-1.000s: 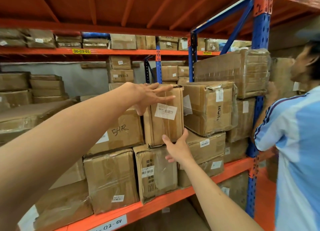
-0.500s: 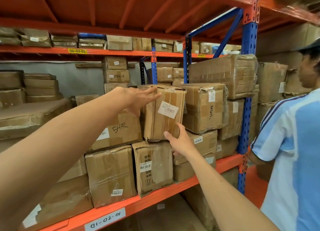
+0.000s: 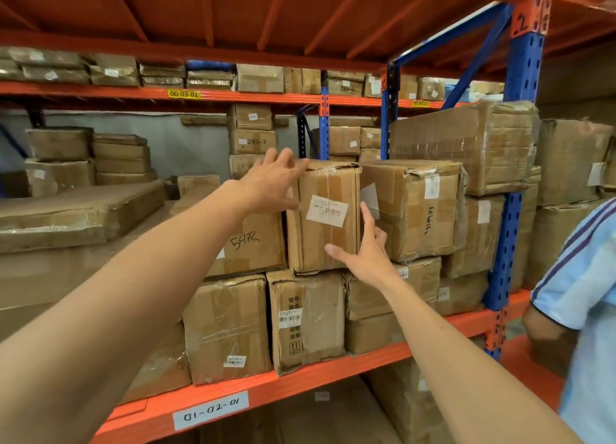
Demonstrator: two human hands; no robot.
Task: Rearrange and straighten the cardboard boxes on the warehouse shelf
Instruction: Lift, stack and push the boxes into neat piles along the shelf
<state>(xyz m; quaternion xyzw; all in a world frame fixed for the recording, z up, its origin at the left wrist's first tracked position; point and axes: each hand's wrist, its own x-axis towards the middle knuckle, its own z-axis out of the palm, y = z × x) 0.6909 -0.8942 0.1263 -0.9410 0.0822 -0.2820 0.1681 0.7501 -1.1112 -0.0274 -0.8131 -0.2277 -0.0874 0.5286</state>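
Note:
A tall cardboard box with a white barcode label (image 3: 321,230) stands upright in the upper row of the shelf, between the box marked 5472 (image 3: 253,247) and a taped box (image 3: 416,210) on its right. My left hand (image 3: 271,182) grips its upper left corner, fingers over the top edge and thumb on the front. My right hand (image 3: 365,253) holds its lower right edge, thumb on the front face and fingers in the gap beside the taped box.
Three boxes (image 3: 306,317) stand below on the orange shelf beam (image 3: 333,372). A blue upright post (image 3: 508,217) is at the right, beside a large wrapped box (image 3: 466,143). A person in a blue and white shirt (image 3: 586,297) stands close at the right edge.
The labelled box was tilted and turned outward; now it stands straight beside its neighbours. My right hand has moved from its bottom corner up to its right edge.

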